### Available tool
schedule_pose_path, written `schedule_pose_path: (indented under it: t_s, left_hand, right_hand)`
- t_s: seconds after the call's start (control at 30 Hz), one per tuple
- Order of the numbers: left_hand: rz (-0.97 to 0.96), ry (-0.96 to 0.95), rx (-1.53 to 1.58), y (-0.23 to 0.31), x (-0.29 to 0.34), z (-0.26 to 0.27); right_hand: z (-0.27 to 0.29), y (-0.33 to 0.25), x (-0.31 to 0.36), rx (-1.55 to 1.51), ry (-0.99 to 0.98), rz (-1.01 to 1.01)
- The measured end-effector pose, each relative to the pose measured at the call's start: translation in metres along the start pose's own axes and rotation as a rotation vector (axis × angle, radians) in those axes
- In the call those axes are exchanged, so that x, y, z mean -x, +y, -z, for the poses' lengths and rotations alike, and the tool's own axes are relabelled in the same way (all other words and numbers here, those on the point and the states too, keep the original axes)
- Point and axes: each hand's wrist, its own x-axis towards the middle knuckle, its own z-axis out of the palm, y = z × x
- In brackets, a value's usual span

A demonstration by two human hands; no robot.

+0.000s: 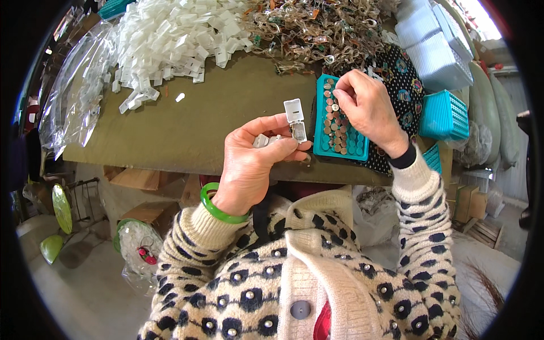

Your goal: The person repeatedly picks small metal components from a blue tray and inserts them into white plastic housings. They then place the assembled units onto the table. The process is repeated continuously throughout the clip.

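My left hand (252, 150), a green bangle at its wrist, grips a small white plastic case (293, 111) between thumb and fingers. The case's lid stands up, and its lower half looks partly filled with something clear or metallic. More white plastic pieces (262, 140) are tucked in the same palm. To the right lies a teal tray (318, 148) with rows of small round metal discs (330, 116), like button cells. Over its upper right part is my right hand (371, 107), thumb and fingers pinched together at the discs. Whatever is between those fingertips is hidden.
A heap of white plastic cases (175, 39) covers the table's far left, beside clear plastic film (79, 85). Tangled brownish strips with small parts (311, 28) pile up at the far middle. Stacked pale trays (433, 56) and teal trays (445, 116) stand at right on patterned black cloth (405, 85).
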Motion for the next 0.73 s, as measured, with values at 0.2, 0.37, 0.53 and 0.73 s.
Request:
schedule_pose_path:
  t_s: [0.2, 0.37, 0.53, 0.73]
  left_hand:
    - [-0.023, 0.046, -0.059, -0.003, 0.001, -0.003]
    - [-0.031, 0.033, -0.127, -0.004, 0.006, -0.012]
    - [0.030, 0.022, -0.054, -0.004, 0.008, -0.014]
    - [0.049, 0.021, -0.061, -0.006, 0.008, -0.013]
  right_hand:
    - [-0.004, -0.056, 0.036, -0.229, 0.150, 0.162]
    - [-0.016, -0.067, 0.043, 0.076, 0.106, 0.348]
    - [-0.013, -0.070, 0.051, -0.047, 0.124, 0.244]
    - [-0.010, -0.073, 0.052, -0.091, 0.236, 0.246]
